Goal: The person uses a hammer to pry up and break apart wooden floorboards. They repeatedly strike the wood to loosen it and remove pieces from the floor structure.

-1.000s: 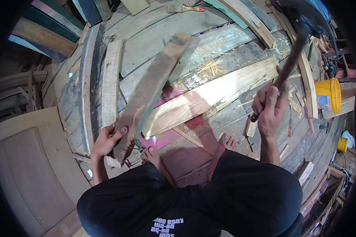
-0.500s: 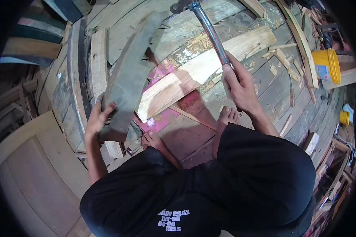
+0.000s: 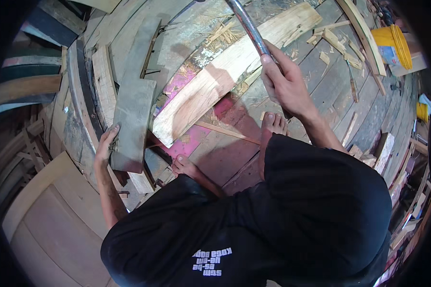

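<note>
My left hand [image 3: 106,146] grips the lower left edge of a grey, weathered wooden board [image 3: 131,112]. The board has a step cut in its right side, and nails [image 3: 152,71] stick out near that step. My right hand [image 3: 288,83] is wrapped round the handle of a hammer [image 3: 249,27], which slants up and away; its head is mostly cut off by the top of the view. Between my hands lies a pale, slightly curved plank [image 3: 210,93], with my bare feet on its near side.
Wood chips [image 3: 220,36] are scattered beyond the plank. A chisel-like tool [image 3: 353,86] lies on the floor at right, near a yellow bucket [image 3: 395,47]. Several curved wooden pieces [image 3: 33,83] are stacked at left, above a panelled wooden door-like piece [image 3: 57,205].
The grey board has turned and come down to the left, so its broad face and step now show. My right hand and the hammer have shifted slightly left and up in view.
</note>
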The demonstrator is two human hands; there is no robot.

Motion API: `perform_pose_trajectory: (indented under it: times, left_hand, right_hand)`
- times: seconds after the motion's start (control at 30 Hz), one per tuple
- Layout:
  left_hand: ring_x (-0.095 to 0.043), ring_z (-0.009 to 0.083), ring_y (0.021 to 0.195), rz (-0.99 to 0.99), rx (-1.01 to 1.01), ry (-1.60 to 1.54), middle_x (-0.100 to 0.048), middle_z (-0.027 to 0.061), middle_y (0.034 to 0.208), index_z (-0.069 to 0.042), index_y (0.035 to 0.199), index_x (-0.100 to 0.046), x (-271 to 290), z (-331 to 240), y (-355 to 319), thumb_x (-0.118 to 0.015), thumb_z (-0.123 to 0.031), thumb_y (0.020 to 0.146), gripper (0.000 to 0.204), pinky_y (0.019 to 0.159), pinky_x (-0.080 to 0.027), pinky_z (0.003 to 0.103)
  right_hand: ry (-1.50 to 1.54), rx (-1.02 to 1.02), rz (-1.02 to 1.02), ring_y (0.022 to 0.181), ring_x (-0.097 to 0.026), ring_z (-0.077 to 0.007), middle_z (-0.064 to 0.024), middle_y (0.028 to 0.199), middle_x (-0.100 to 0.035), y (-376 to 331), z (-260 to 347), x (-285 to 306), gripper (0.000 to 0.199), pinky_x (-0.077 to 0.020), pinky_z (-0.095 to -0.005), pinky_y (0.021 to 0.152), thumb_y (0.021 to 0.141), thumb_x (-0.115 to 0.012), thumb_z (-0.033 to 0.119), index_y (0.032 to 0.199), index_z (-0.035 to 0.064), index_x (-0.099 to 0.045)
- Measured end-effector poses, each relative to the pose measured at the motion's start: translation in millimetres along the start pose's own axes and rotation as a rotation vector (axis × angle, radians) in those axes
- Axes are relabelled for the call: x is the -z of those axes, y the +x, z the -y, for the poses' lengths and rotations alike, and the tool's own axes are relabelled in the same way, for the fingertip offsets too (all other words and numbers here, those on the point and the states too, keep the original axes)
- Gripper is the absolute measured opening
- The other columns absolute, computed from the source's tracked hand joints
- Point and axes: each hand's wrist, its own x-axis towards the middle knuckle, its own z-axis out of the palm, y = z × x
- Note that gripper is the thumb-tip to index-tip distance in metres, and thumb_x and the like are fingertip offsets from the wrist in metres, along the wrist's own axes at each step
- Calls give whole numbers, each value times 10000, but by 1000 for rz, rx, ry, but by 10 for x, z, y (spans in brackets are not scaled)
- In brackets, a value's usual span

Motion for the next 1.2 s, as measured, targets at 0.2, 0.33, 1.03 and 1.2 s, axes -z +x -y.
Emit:
perform_pose_trajectory:
  times: [0.2, 0.33, 1.03, 1.2]
  left_hand:
    - [-661, 160, 1067, -39, 10, -116, -717, 74, 1217, 52, 1379, -669, 96, 302, 210, -715, -575, 977, 746, 952, -501, 307]
    - [-676, 166, 1035, -31, 11, -68, -724, 88, 1203, 50, 1378, -660, 40, 185, 150, -745, -560, 962, 743, 909, -528, 327]
    - [-421, 559, 1418, -125, -342, 803, -318, 328, 1567, -147, 1496, -412, -1594, -893, -1072, -908, -332, 767, 901, 1165, -395, 584]
    - [-373, 541, 1456, -157, -449, 822, -320, 335, 1582, -194, 1634, -322, -1666, -730, -1076, -908, -365, 760, 1067, 1192, -350, 601]
  right_hand:
    - [34, -8, 25, 568, -337, -24, 82, 721, -386, -36, -80, 57, 515, -269, -234, 486, 1139, -563, 257, 1603, 53, -472]
    - [28, -43, 14, 675, -375, -39, 75, 785, -435, -53, -93, 96, 497, -329, -246, 581, 1137, -566, 277, 1554, 12, -514]
    - [-213, 96, 46, 661, -446, -35, 46, 807, -515, -121, -7, 213, 448, -373, -223, 587, 1115, -554, 145, 1534, -8, -514]
    - [-183, -37, 63, 627, -427, -20, 67, 763, -487, -160, -207, 212, 417, -338, -217, 541, 1131, -541, 159, 1516, 1, -520]
